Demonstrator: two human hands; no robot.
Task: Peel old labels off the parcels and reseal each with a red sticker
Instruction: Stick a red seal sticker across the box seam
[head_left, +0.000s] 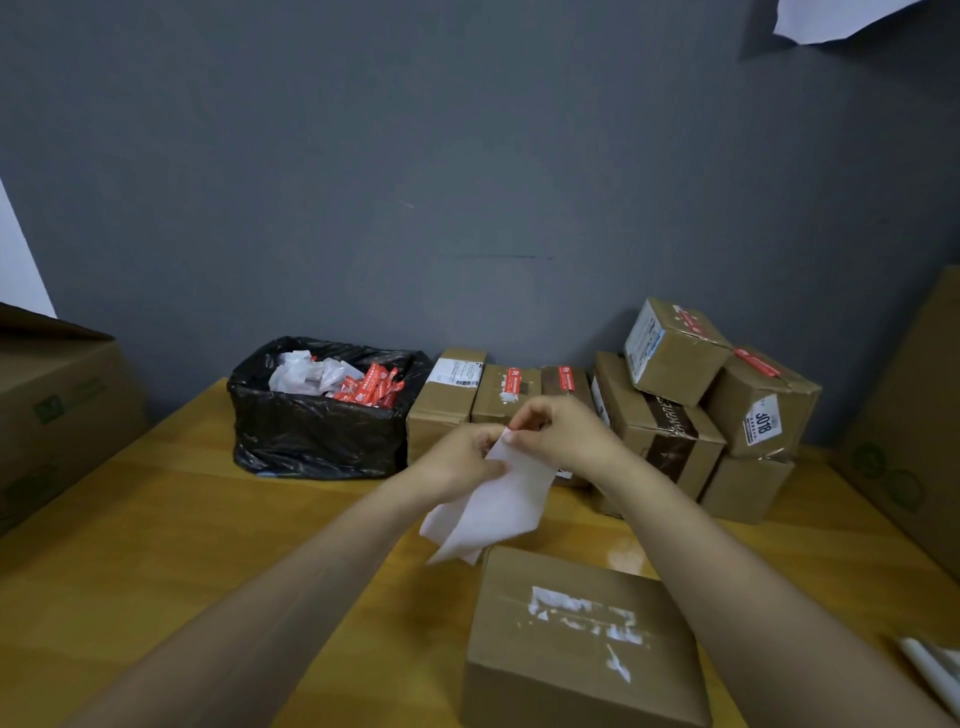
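A brown cardboard parcel (582, 639) lies on the wooden table in front of me, its top showing torn white label residue. Above it, my left hand (462, 462) and my right hand (561, 431) are raised together over the table. Both pinch the top of a white backing sheet (498, 504) that hangs down between them. A small red edge shows at my right fingertips. Several parcels (675, 405) are stacked at the back right, some with red stickers, some with white labels.
A bin lined with a black bag (317, 415) stands at the back centre-left, holding crumpled white paper and red strips. Large cardboard boxes flank the table at the left (57, 410) and right (914, 431). White paper (935, 670) lies at the lower right edge.
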